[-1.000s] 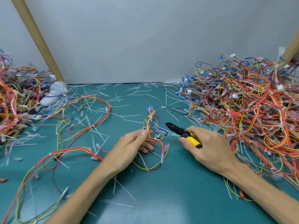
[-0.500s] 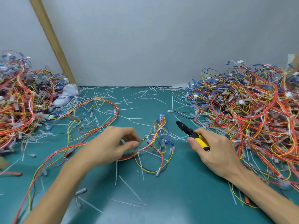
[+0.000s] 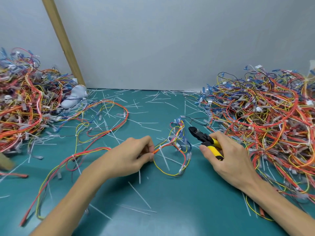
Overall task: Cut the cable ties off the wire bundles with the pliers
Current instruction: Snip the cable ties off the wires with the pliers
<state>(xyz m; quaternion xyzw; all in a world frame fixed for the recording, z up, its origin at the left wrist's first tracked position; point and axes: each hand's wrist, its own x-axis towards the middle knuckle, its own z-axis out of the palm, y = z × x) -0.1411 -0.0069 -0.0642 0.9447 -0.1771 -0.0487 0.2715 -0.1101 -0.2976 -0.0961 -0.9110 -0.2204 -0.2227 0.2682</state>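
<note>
A small wire bundle point(image 3: 177, 142) of red, yellow and blue wires lies mid-table, with a white cable tie point(image 3: 163, 155) round its red-orange strand. My left hand point(image 3: 129, 155) pinches that strand just left of the tie. To the right, my right hand point(image 3: 226, 155) grips the yellow-handled pliers point(image 3: 202, 137); their black jaws point up-left, a little right of the bundle and apart from it.
Big heaps of tied wire bundles point(image 3: 265, 123) fill the right side, and another heap point(image 3: 23, 103) the left. A long loose harness point(image 3: 102, 133) loops left of centre. Cut white ties point(image 3: 150, 126) litter the green mat. A wooden strut point(image 3: 63, 41) leans against the grey wall.
My left hand slid left off the bundle's middle and now pinches the red-orange strand, pulling it out to the left. The right hand with the pliers stayed beside the bundle.
</note>
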